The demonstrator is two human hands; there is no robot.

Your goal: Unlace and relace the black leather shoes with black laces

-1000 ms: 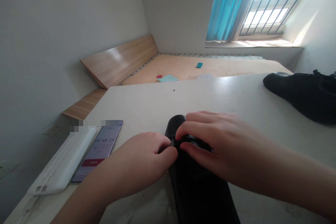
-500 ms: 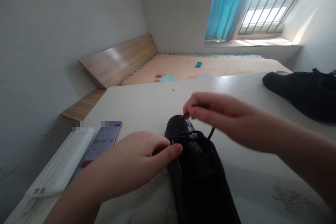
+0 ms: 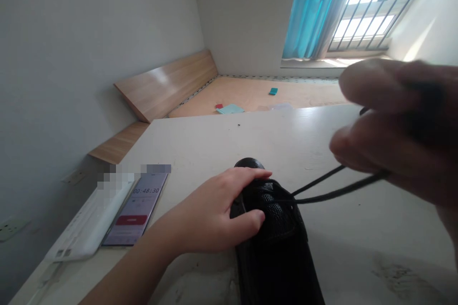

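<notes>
A black leather shoe (image 3: 275,243) lies on the white table, its toe pointing away from me. My left hand (image 3: 225,209) grips the shoe's left side near the lace holes, thumb and fingers over its top. Large and blurred at the right, my right hand (image 3: 400,124) is raised above the table, closed on the black shoelace (image 3: 329,195). Two strands of the lace run from the shoe's right side up to that hand.
A phone (image 3: 138,207) showing a timer lies at the left on the white table (image 3: 200,138), beside a white power bank (image 3: 86,233). Beyond the table are a bed (image 3: 304,90) with small teal and red items, a wooden headboard (image 3: 168,81) and a blue curtain (image 3: 311,9).
My right hand has moved right and up, nearer the camera, drawing the lace out long. My left hand has shifted slightly right, fingers now across the shoe. The second black shoe is no longer visible.
</notes>
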